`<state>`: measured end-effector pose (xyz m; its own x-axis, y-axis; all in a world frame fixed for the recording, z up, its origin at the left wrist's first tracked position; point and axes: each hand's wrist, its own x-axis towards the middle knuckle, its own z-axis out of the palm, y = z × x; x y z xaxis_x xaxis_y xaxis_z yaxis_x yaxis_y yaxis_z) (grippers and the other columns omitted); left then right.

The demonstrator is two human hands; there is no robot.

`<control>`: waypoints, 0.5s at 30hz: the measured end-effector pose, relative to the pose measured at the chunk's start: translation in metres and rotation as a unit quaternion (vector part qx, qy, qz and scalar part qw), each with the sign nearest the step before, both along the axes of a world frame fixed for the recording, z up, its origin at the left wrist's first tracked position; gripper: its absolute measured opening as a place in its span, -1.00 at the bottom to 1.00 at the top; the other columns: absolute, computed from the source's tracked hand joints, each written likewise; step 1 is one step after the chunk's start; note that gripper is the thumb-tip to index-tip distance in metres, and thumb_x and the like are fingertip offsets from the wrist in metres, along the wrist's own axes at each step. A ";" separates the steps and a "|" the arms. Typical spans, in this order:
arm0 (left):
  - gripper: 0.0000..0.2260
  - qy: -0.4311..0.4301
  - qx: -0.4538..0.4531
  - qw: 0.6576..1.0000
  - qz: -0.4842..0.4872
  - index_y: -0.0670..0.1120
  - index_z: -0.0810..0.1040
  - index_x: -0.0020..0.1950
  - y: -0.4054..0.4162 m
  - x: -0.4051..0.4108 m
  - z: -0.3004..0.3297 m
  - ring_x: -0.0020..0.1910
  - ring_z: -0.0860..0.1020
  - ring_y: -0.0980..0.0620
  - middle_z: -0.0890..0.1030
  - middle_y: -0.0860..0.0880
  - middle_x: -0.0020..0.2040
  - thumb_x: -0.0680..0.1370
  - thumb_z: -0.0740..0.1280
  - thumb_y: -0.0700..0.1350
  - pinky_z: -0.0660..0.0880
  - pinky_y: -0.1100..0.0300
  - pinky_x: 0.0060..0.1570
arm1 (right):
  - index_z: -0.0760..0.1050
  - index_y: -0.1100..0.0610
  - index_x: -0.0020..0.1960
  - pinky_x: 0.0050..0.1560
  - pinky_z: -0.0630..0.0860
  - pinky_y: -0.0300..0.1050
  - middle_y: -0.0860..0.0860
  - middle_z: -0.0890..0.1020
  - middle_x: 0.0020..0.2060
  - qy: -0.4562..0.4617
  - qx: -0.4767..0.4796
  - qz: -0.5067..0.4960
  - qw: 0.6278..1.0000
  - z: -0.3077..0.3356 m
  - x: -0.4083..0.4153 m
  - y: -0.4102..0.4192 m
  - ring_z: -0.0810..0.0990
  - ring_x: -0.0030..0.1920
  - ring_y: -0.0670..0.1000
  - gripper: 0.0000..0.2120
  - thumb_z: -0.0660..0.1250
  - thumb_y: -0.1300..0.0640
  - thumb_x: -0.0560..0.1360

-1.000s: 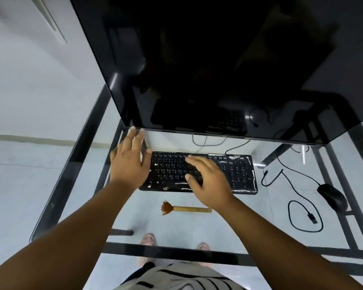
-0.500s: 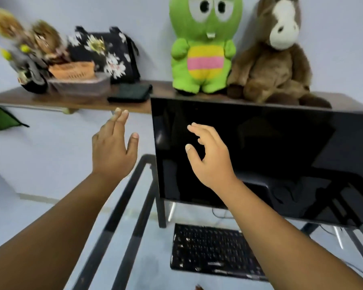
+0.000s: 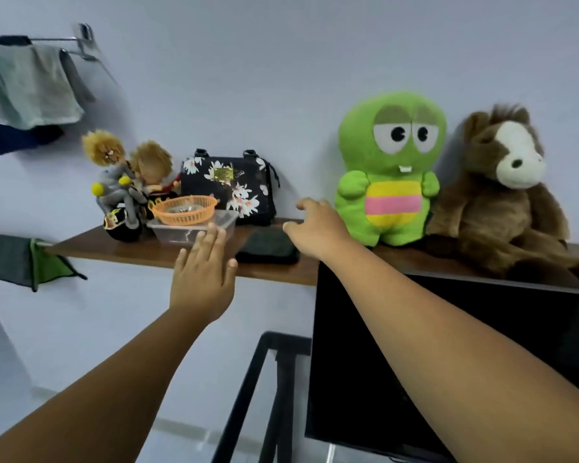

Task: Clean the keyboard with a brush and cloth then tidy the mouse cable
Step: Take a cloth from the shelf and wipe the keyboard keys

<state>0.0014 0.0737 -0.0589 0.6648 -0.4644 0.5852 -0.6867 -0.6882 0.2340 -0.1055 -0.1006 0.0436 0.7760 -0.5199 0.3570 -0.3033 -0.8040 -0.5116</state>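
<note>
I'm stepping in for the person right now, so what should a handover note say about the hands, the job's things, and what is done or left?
Left hand: open, empty, raised in front of the wooden shelf.
Right hand: open, empty, reaching over the dark folded cloth on the shelf, not yet gripping it.
Keyboard, brush and mouse are out of view below the monitor.
Done: nothing that shows here.
Left: take the cloth, brush and wipe the keyboard, tidy the mouse cable.
</note>
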 end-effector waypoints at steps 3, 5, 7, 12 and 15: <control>-0.43 0.018 0.011 1.000 -0.006 0.00 0.02 0.59 -0.001 0.014 -0.010 0.57 -0.06 0.04 -0.02 0.04 0.60 0.59 -0.11 0.13 -0.06 -0.06 0.49 | 0.35 0.13 0.42 0.22 0.42 -0.08 0.18 0.39 0.36 0.123 -0.006 -0.019 0.992 -0.004 0.033 -0.003 0.45 0.32 0.19 -0.45 0.28 -0.09 0.50; -0.43 0.026 0.010 1.000 -0.011 0.00 0.01 0.59 -0.002 0.018 -0.015 0.57 -0.08 0.06 -0.04 0.05 0.60 0.59 -0.14 0.15 -0.09 -0.04 0.50 | 0.39 0.16 0.38 0.17 0.44 -0.09 0.17 0.45 0.34 0.177 -0.021 -0.014 0.984 -0.007 0.049 -0.003 0.46 0.30 0.18 -0.47 0.26 -0.12 0.52; -0.41 0.027 0.014 0.999 -0.013 0.01 -0.01 0.59 -0.002 0.022 -0.019 0.56 -0.10 0.08 -0.05 0.06 0.59 0.58 -0.19 0.17 -0.12 -0.01 0.49 | 0.44 0.17 0.34 0.16 0.44 -0.08 0.14 0.50 0.32 0.224 -0.046 -0.014 0.973 -0.010 0.061 -0.003 0.47 0.29 0.17 -0.48 0.25 -0.15 0.53; -0.37 0.013 0.021 1.000 -0.018 0.03 -0.03 0.59 0.003 0.033 -0.024 0.56 -0.14 0.12 -0.07 0.08 0.59 0.56 -0.26 0.24 -0.18 0.05 0.49 | 0.50 0.18 0.22 -0.03 0.45 -0.13 0.09 0.58 0.18 0.275 -0.092 -0.028 0.957 -0.010 0.083 -0.001 0.55 0.17 0.14 -0.60 0.33 -0.06 0.50; -0.35 0.010 0.024 0.999 -0.018 0.04 -0.05 0.59 0.006 0.036 -0.025 0.55 -0.17 0.13 -0.08 0.09 0.59 0.54 -0.29 0.27 -0.20 0.06 0.49 | 0.49 0.18 0.28 0.08 0.44 -0.10 0.07 0.56 0.19 0.294 -0.117 -0.029 0.948 -0.003 0.089 0.001 0.55 0.19 0.14 -0.59 0.36 -0.01 0.51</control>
